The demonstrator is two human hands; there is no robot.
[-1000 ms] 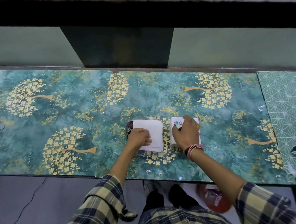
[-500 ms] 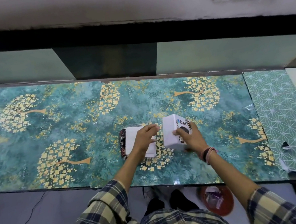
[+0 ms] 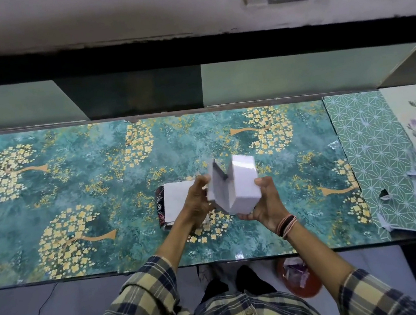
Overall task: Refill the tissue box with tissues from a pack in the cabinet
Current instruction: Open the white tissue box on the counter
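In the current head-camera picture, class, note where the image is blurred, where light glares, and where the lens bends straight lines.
Head view: motion blur smears the open flap of the white box and the left hand; the right hand is sharper. Small glare spots sit on the glossy counter at its near edge. The wide-angle lens bows the counter's edges.

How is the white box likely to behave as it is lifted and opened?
The white box looks light: the right hand alone supports it. Its hinged flap, at the left hand, seems stiff, probably thin card, crushable.
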